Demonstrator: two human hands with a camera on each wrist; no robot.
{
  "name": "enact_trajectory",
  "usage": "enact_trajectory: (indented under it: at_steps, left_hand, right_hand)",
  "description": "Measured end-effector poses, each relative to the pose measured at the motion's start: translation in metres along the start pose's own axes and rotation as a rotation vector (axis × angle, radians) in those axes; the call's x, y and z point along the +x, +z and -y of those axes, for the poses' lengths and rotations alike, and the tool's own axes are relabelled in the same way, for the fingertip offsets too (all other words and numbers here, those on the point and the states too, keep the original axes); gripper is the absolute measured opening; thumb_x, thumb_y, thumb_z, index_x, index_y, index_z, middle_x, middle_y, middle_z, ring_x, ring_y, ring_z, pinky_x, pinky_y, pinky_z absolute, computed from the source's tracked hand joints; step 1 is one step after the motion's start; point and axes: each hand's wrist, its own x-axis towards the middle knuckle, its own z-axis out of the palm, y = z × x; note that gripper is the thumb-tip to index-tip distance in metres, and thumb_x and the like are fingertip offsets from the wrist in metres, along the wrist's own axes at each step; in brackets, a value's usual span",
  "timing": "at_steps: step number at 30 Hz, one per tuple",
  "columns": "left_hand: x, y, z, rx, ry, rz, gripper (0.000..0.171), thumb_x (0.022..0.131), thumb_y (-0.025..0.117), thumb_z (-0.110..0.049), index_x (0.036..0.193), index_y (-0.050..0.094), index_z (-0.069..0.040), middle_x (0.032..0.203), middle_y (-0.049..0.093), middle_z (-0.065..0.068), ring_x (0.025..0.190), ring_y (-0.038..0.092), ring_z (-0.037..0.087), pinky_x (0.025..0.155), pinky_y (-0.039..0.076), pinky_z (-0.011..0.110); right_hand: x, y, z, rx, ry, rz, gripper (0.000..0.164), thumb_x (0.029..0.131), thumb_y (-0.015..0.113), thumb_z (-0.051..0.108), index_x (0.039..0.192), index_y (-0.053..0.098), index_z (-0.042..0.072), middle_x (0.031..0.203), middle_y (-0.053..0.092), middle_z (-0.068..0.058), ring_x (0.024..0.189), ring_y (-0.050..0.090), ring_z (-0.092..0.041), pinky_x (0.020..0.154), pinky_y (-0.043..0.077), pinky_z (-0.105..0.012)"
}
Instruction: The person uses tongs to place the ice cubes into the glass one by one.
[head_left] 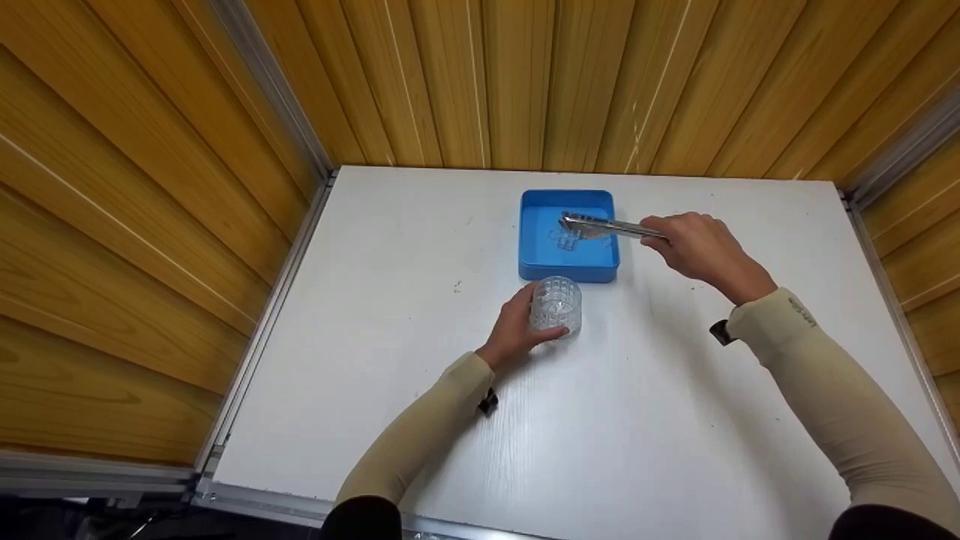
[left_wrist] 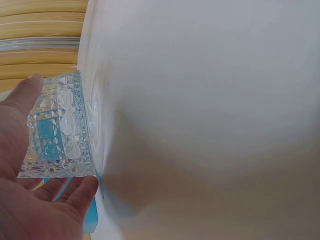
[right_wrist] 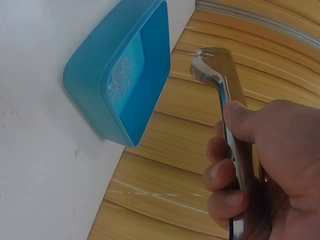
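Note:
In the head view my left hand point(head_left: 517, 324) grips a clear cut-glass tumbler point(head_left: 557, 304) that stands on the white table; thumb and fingers wrap its sides, as the left wrist view also shows at the glass point(left_wrist: 60, 125). My right hand point(head_left: 701, 244) holds metal tongs point(head_left: 615, 226), their tips over the blue box point(head_left: 568, 273). Inside the box lie several clear pieces like ice cubes point(head_left: 568, 240). The right wrist view shows the tongs point(right_wrist: 227, 95) raised above the box, their tips close together with nothing visible between them.
The white table point(head_left: 375, 337) is bordered at the back and sides by wood-look panels point(head_left: 517, 82). A metal rail point(head_left: 262, 330) runs along its left edge. The blue box sits near the back, right behind the tumbler.

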Motion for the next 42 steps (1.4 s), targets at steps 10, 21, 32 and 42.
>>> enact_trajectory:
  at_steps: [10,21,32,42]
  left_hand:
    - [0.002,0.000,0.005,0.009,0.062,-0.001,0.091,0.080,0.089,-0.044,0.153,0.042,-0.015,0.143,0.057,-0.002,0.126,0.055,0.010,0.108,0.045,0.030]
    - [0.003,-0.001,0.005,-0.022,0.052,0.004,0.093,0.079,0.090,-0.044,0.153,0.042,-0.015,0.144,0.057,0.000,0.125,0.056,0.012,0.108,0.047,0.032]
    - [0.004,0.000,0.007,-0.031,0.071,0.011,0.089,0.079,0.090,-0.042,0.151,0.044,-0.015,0.140,0.059,0.001,0.123,0.057,0.011,0.106,0.047,0.031]
    - [0.003,-0.002,0.005,-0.019,0.079,0.020,0.091,0.080,0.090,-0.039,0.152,0.043,-0.010,0.141,0.058,0.004,0.125,0.057,0.015,0.105,0.049,0.032]
  right_hand:
    - [-0.018,0.004,0.007,0.001,-0.071,-0.016,0.028,0.096,0.073,0.013,0.124,0.073,0.009,0.104,0.077,-0.011,0.080,0.065,-0.026,0.071,0.054,-0.045]
    - [-0.033,0.014,0.016,0.018,-0.132,0.022,0.026,0.098,0.072,0.014,0.123,0.074,0.009,0.102,0.077,-0.009,0.079,0.065,-0.023,0.072,0.056,-0.045]
    - [-0.037,0.019,0.017,0.015,-0.127,0.057,0.029,0.099,0.071,0.016,0.126,0.072,0.007,0.108,0.077,-0.011,0.084,0.068,-0.026,0.076,0.057,-0.048]
    - [-0.040,0.024,0.017,0.003,-0.145,0.047,0.027,0.099,0.071,0.016,0.124,0.073,0.008,0.107,0.077,-0.010,0.089,0.071,-0.027,0.077,0.057,-0.049]
